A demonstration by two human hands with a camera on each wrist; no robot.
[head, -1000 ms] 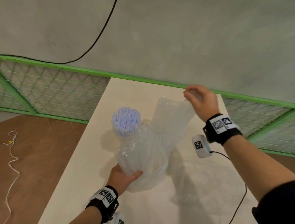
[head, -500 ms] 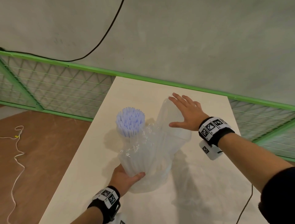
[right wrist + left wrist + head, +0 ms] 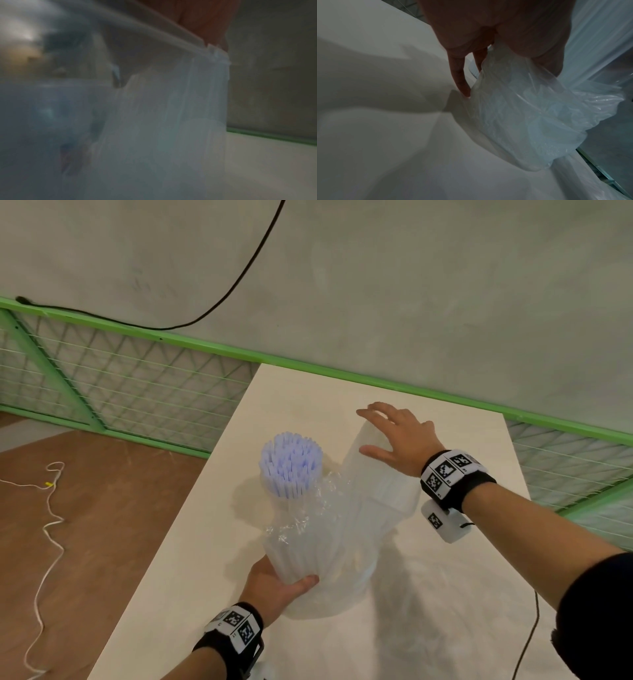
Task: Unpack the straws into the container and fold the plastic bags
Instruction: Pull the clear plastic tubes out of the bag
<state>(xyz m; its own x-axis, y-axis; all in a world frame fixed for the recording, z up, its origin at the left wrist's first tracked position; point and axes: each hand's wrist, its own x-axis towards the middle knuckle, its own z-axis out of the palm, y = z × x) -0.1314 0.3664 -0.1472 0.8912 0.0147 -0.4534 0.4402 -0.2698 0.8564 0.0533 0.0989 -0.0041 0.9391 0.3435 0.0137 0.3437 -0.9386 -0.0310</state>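
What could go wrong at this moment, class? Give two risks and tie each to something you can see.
1. The straws stand tall and bunched above the container, which only the left hand grips low down; they might tip over.
2. The right hand rests open on the loose plastic bag, gripping nothing; the bag may slip or catch nearby straws.

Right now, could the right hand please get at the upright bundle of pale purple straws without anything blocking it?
Probably yes. The right hand lies open on the clear plastic bag, just beside the bundle of pale purple straws. The straw tops stand bare above the wrap, with nothing between.
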